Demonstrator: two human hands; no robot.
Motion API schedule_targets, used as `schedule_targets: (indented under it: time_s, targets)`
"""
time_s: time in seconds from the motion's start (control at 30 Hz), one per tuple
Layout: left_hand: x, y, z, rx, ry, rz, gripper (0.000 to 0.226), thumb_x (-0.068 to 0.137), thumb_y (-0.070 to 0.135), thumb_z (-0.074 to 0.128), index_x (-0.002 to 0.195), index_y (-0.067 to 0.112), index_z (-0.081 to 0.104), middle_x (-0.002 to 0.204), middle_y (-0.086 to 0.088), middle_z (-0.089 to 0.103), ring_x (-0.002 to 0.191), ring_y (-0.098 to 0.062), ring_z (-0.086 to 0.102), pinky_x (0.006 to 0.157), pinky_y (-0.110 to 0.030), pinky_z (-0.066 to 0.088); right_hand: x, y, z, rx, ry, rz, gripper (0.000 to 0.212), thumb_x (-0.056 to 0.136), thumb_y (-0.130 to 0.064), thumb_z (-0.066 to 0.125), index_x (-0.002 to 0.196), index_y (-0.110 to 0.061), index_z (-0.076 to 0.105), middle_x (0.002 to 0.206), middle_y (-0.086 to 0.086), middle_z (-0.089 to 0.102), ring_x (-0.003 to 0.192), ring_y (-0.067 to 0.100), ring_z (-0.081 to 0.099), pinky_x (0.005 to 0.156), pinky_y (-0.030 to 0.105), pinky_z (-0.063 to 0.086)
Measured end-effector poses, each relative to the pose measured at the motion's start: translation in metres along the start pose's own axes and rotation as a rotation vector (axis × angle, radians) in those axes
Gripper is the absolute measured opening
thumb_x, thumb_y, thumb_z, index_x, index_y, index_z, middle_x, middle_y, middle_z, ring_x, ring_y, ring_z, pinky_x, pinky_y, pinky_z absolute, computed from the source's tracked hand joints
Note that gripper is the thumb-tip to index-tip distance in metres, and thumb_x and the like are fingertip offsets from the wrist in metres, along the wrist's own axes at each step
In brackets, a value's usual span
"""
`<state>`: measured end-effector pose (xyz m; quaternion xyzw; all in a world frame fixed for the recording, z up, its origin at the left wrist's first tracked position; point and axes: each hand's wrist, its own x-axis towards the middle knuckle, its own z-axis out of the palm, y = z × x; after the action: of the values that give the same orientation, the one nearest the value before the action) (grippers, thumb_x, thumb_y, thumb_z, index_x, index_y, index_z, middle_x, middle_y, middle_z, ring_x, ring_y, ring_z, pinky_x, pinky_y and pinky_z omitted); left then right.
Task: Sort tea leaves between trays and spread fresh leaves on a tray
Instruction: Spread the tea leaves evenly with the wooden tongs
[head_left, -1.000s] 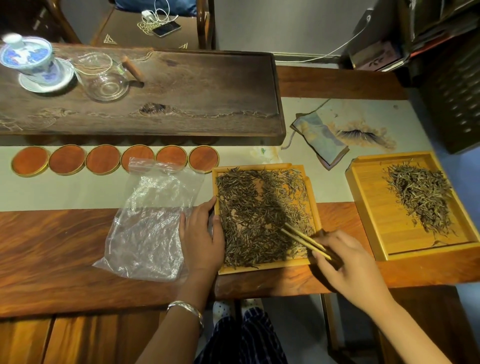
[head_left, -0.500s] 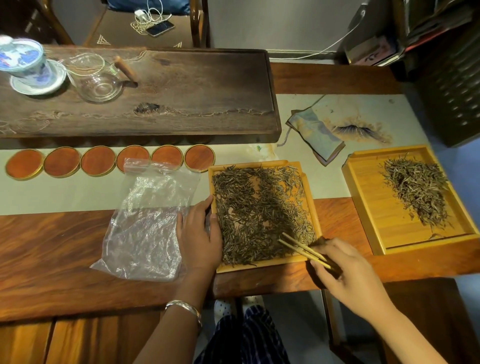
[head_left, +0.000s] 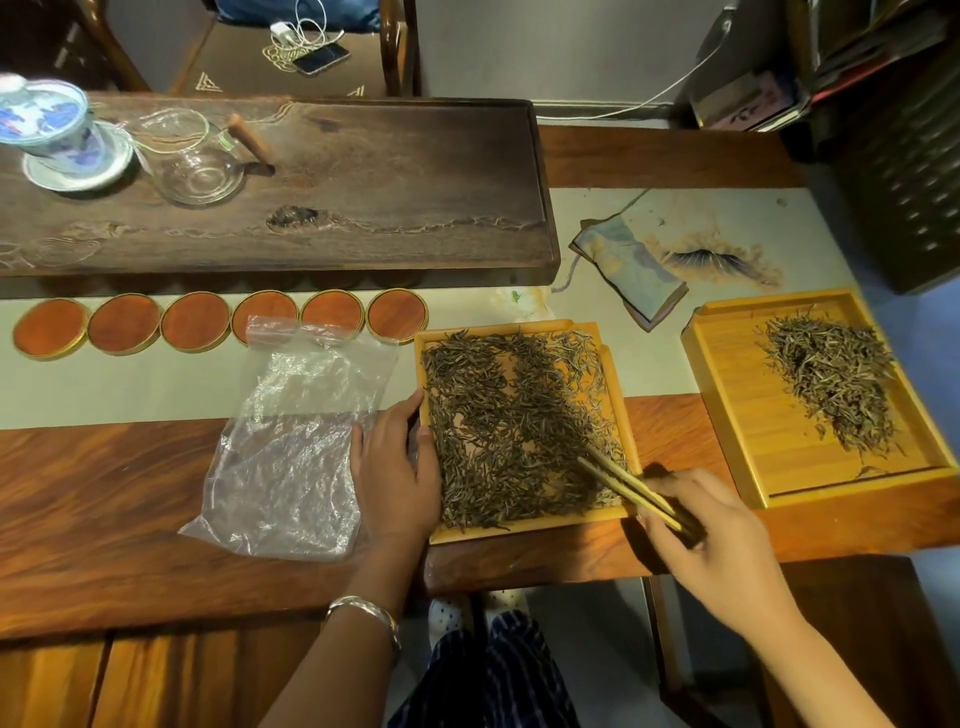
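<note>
Since a second ago, little has shifted: my left hand still flat, steadying the near bamboo tray; right hand closed around bamboo tongs over dark tea leaves. Pinching lightly seems best.

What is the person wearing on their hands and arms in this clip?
Both forearms are bare, with no sleeves in view and no gloves. The left hand has a plain silver bangle at the wrist. The right hand and its wrist carry nothing that shows. No rings can be made out on either hand.
</note>
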<state>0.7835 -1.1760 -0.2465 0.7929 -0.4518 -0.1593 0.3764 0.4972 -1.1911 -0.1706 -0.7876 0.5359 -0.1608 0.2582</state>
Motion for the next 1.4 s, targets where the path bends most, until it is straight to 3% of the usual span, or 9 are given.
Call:
schedule_targets:
  time_s: [0.2,0.43,0.63,0.73,1.0,1.13,1.4]
  targets:
    - [0.000,-0.003,0.002,0.004,0.009,0.010,0.036,0.094,0.026,0.040,0.128,0.032,0.052,0.104,0.018,0.055,0.099,0.006,0.044,0.120,-0.038,0.013,0.050,-0.017,0.023,-0.095,0.015,-0.057,0.018,0.085,-0.018,0.067,0.102,-0.012,0.066,0.095,-0.002,0.059,0.091,0.016,0.055,0.069,0.033,0.052]
    - [0.000,-0.004,0.002,0.001,0.012,0.014,0.035,0.094,0.023,0.042,0.127,0.031,0.052,0.106,0.021,0.053,0.101,0.006,0.043,0.120,-0.038,0.013,0.059,0.002,0.018,-0.158,0.055,-0.026,0.020,0.084,-0.016,0.068,0.103,-0.010,0.066,0.088,-0.004,0.053,0.084,0.013,0.052,0.065,0.024,0.041]
    - [0.000,-0.002,0.002,-0.004,0.005,0.006,0.035,0.094,0.024,0.042,0.127,0.033,0.052,0.107,0.016,0.058,0.105,-0.001,0.050,0.120,-0.037,0.012,0.052,0.007,0.014,-0.129,0.093,0.015,0.018,0.083,-0.012,0.069,0.100,-0.008,0.066,0.087,0.003,0.057,0.084,0.020,0.056,0.065,0.033,0.048]
    - [0.000,-0.002,0.002,0.001,0.002,0.005,0.035,0.094,0.024,0.041,0.127,0.032,0.052,0.109,0.014,0.060,0.106,-0.003,0.050,0.120,-0.037,0.012,0.052,0.002,0.015,-0.104,0.116,0.015,0.018,0.083,-0.011,0.070,0.100,-0.007,0.067,0.088,0.003,0.058,0.084,0.020,0.056,0.066,0.032,0.047]
    - [0.000,-0.003,0.001,0.001,0.002,0.005,0.036,0.094,0.025,0.042,0.127,0.033,0.051,0.106,0.019,0.056,0.101,0.005,0.045,0.120,-0.037,0.013,0.080,-0.049,0.043,-0.060,0.052,-0.168,0.017,0.086,-0.021,0.066,0.102,-0.013,0.067,0.093,-0.003,0.060,0.084,0.011,0.055,0.071,0.023,0.049]
    - [0.000,-0.004,0.001,0.001,-0.003,-0.001,0.036,0.094,0.026,0.041,0.127,0.032,0.052,0.110,0.014,0.060,0.106,-0.003,0.051,0.120,-0.034,0.011,0.089,-0.060,0.060,-0.110,-0.016,-0.207,0.018,0.087,-0.018,0.064,0.102,-0.009,0.067,0.095,0.003,0.061,0.086,0.017,0.056,0.069,0.029,0.049]
    - [0.001,-0.002,0.002,0.005,0.001,-0.003,0.035,0.094,0.027,0.041,0.127,0.034,0.051,0.107,0.018,0.058,0.105,-0.003,0.052,0.119,-0.031,0.009,0.074,-0.037,0.036,-0.075,-0.004,-0.089,0.016,0.083,-0.017,0.068,0.099,-0.016,0.065,0.090,-0.005,0.057,0.085,0.013,0.054,0.070,0.030,0.052]
